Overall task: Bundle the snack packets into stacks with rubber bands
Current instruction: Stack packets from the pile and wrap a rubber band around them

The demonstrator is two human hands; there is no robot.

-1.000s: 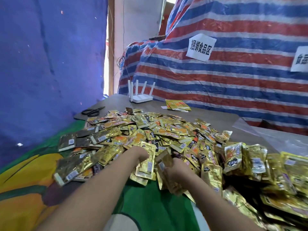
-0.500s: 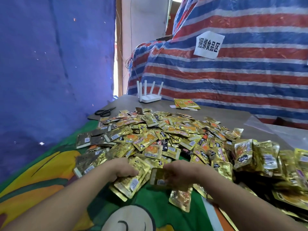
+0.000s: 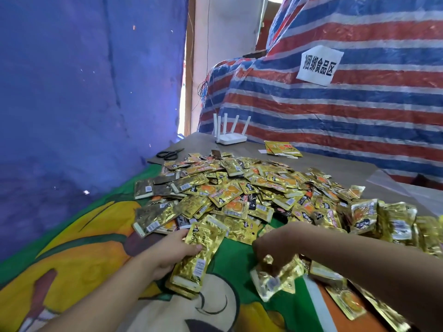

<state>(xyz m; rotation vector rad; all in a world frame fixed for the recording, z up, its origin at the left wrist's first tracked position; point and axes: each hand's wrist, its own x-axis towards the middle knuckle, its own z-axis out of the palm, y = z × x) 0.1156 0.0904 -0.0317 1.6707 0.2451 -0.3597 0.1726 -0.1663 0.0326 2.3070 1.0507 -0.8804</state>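
A big heap of gold snack packets (image 3: 251, 190) covers the table's middle and right. My left hand (image 3: 172, 250) grips a small stack of gold packets (image 3: 199, 257) at the heap's near edge, thumb on top. My right hand (image 3: 275, 248) is curled over a few crumpled gold packets (image 3: 273, 279) and holds them just above the cloth. No rubber band shows in either hand.
A colourful cartoon cloth (image 3: 72, 255) covers the near table. Black scissors (image 3: 169, 153) lie at the far left. A white router (image 3: 231, 138) and a bundled packet stack (image 3: 282, 148) sit at the back, before a striped tarp (image 3: 335, 111). A blue sheet (image 3: 72, 92) hangs at the left.
Both hands have drawn back from the heap toward me, carrying packets. The left hand's stack has come out onto the cloth, and the right hand has dropped lower with its packets.
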